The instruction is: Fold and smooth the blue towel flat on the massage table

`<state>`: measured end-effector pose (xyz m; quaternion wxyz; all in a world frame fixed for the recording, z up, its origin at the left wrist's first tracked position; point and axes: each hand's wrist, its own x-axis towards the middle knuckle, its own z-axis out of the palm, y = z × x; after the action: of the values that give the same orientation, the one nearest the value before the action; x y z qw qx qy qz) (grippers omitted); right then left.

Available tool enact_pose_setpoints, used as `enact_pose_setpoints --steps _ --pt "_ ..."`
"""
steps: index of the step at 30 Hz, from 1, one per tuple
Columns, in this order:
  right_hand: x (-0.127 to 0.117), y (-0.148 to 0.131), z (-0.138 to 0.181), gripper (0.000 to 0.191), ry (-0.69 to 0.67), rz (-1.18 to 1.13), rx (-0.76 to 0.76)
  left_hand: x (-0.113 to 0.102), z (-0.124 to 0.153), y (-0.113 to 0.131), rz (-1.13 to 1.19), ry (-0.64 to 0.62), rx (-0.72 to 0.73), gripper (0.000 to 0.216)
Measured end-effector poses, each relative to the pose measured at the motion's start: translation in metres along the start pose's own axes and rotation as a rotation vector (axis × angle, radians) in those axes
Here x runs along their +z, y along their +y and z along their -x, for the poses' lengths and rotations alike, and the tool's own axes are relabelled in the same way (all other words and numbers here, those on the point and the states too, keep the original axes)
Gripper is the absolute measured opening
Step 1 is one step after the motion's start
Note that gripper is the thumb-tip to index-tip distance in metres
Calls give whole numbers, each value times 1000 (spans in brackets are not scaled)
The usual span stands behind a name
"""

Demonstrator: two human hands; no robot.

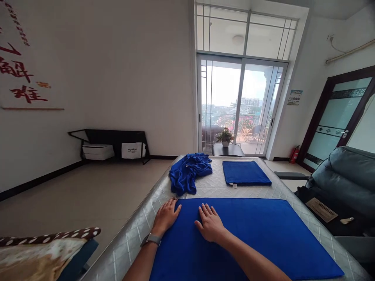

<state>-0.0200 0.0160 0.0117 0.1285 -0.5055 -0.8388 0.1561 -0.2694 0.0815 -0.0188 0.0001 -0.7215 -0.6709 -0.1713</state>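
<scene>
A blue towel (252,234) lies spread flat on the silver quilted table cover (137,234). My left hand (166,215), with a watch on its wrist, rests on the towel's far left corner, fingers stretched out. Flat on the same cloth, a little to the right, lies my right hand (209,223) with its fingers extended. Beyond my hands sits a crumpled heap of blue cloth (190,171). To the right of that heap is a neatly folded stack of blue cloth (246,173) with a white tag at its near edge.
A dark armchair (345,175) stands close on the right, holding a brown card (321,209). At lower left is a patterned cushion (43,253). A potted plant (225,137) stands on a chair beyond the far edge. Against the wall is a black bench (117,137).
</scene>
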Motion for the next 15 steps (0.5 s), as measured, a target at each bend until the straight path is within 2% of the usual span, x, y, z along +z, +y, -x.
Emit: enact_pose_setpoints --steps 3,7,10,15 --pt "-4 18 3 78 -16 30 49 1 -1 0 -8 6 5 57" --pt "-29 71 27 77 -17 98 184 2 -1 -1 -15 -2 5 57" --pt "-51 133 57 78 39 160 326 3 -2 -2 -11 0 10 58" --pt "-86 251 111 73 205 238 570 5 -3 -4 8 -2 -2 58"
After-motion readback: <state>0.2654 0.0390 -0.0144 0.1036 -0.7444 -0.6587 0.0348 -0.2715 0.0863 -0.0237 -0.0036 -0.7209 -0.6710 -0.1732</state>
